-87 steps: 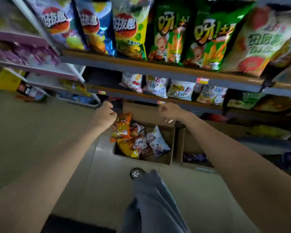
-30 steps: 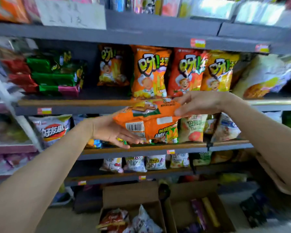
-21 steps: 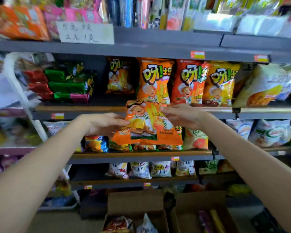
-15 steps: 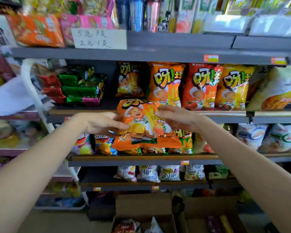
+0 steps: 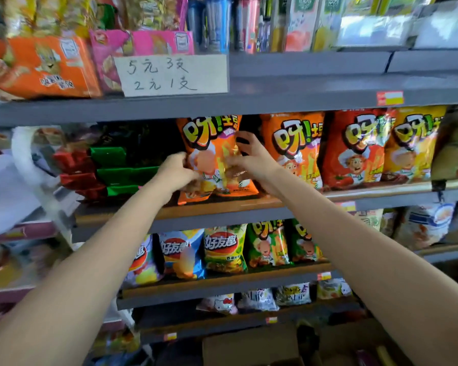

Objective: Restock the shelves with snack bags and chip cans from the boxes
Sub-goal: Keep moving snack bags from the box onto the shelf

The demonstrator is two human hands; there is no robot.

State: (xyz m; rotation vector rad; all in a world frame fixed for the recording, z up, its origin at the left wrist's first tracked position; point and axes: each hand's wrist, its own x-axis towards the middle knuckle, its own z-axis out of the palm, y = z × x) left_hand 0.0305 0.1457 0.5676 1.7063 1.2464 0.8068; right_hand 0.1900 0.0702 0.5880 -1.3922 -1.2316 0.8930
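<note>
I see both hands gripping an orange bag point(image 5: 217, 154) upright at mid-frame on the middle shelf point(image 5: 222, 207): left hand point(image 5: 179, 171) on its left edge, right hand point(image 5: 249, 159) on its right. Glossy crinkled bags point(image 5: 354, 146) crowd its right; flat green packs point(image 5: 117, 167) stack to its left. A handwritten paper sign point(image 5: 171, 75) hangs above.

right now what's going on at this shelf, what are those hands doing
A person is restocking a snack shelf. Both hands are on an orange chip bag, standing it upright at the left end of a row of similar bags: the left hand grips its left edge and the right hand holds its right side. The bag's bottom is down on the shelf board, not yet released. An open cardboard box sits on the floor below.
</note>
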